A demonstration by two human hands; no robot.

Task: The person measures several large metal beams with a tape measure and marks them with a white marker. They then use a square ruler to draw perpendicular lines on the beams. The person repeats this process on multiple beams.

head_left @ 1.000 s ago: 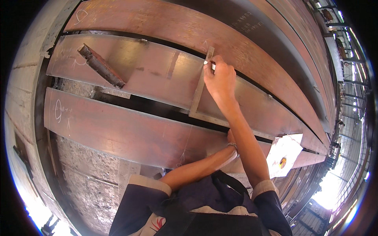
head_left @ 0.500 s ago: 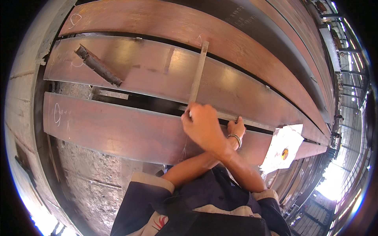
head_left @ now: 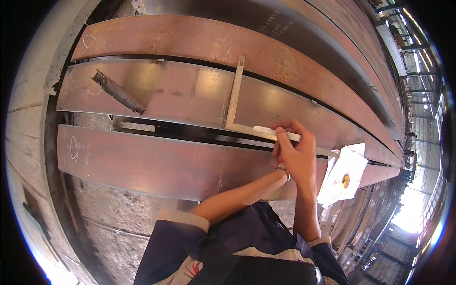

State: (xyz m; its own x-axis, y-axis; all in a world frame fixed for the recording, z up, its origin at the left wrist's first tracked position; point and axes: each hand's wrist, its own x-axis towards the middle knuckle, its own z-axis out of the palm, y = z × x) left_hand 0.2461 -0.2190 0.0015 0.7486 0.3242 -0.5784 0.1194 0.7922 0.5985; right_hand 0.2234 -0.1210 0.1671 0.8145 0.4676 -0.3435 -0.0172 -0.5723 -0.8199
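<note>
1. Chalk (head_left: 266,132): pale flat stick, pinched between thumb and fingers of the right hand (head_left: 298,154), lying along the short leg of the square (head_left: 234,95) just past the dark gap between the plates.
2. Left wrist (head_left: 283,170) with its bracelet tucked under the right hand; left hand beyond it hidden, so cannot tell whether spread or closed.
3. To do it well, judging from the grip: keep the chalk edge tight against the leg, draw in one steady stroke, and press the square down so that it cannot slide.
4. Near plate (head_left: 152,161): long, rust-brown, with a chalked oval at its left end and a thin chalk line running across it towards the square's corner.
5. Paper (head_left: 344,173), white, lying on the plates just right of the hands.
6. Square: thin L of dull grey metal, flat on the middle plate (head_left: 180,99), long leg pointing away, short leg running right under the hand.
7. Middle plate: shinier, with glare patches; short dark bar (head_left: 118,92) lying slantwise near its left end.
8. Far plate (head_left: 190,38): brown, curved by the lens, more stacked steel behind.
</note>
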